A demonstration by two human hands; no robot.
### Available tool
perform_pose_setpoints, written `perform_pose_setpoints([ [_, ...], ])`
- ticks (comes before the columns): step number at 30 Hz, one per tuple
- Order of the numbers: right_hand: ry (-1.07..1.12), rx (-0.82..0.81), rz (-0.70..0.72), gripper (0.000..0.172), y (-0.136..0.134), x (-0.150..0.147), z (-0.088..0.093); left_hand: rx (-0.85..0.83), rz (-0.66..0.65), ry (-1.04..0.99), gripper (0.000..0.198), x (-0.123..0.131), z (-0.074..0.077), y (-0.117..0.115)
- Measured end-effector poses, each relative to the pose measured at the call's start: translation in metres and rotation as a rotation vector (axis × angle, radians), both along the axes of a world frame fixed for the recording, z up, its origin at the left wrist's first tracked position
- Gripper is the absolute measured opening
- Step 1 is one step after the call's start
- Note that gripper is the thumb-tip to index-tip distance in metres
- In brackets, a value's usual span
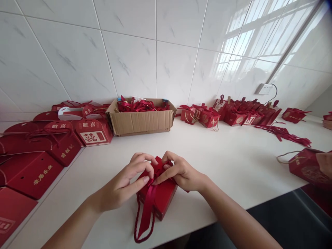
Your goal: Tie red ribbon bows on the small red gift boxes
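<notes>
A small red gift box [166, 199] lies on the white table in front of me, with a dark red cord handle [136, 221] looping toward the near edge. A glossy red ribbon [147, 212] crosses its top, one tail hanging down over the cord. My left hand [129, 180] pinches the ribbon between thumb and index finger at the middle of the box. From the other side, my right hand [178, 171] grips the ribbon too, its index finger pressed at the crossing. The curled fingers partly hide the knot area.
A cardboard box [141, 122] full of red ribbons stands by the tiled wall. Larger red boxes [64, 145] crowd the left; small ribboned boxes [236, 117] line the back right. Loose ribbons [287, 133] lie at right, near another person's hand [325, 164] at a red box [303, 164].
</notes>
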State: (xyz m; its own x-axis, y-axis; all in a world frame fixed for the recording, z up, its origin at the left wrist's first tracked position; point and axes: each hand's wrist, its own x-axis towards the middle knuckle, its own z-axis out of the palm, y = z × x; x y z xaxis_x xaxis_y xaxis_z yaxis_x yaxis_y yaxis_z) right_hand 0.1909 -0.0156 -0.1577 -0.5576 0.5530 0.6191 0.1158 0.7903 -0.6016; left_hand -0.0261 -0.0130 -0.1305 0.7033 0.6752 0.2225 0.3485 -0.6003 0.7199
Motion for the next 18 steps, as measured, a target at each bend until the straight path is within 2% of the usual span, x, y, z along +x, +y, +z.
perform_pose_setpoints([
  [3, 0.000, -0.012, 0.002, 0.044, -0.0013, 0.0008, 0.0001, 0.006, 0.014, -0.001, 0.020, -0.0015, 0.0006, 0.0013],
  [9, -0.014, -0.041, -0.009, 0.044, -0.0023, 0.0029, 0.0009, 0.148, 0.149, 0.016, 0.016, 0.0030, 0.0011, 0.0015],
  [18, -0.038, -0.062, -0.008, 0.043, -0.0043, 0.0049, -0.0005, 0.157, 0.177, 0.026, 0.021, 0.0021, 0.0000, 0.0053],
])
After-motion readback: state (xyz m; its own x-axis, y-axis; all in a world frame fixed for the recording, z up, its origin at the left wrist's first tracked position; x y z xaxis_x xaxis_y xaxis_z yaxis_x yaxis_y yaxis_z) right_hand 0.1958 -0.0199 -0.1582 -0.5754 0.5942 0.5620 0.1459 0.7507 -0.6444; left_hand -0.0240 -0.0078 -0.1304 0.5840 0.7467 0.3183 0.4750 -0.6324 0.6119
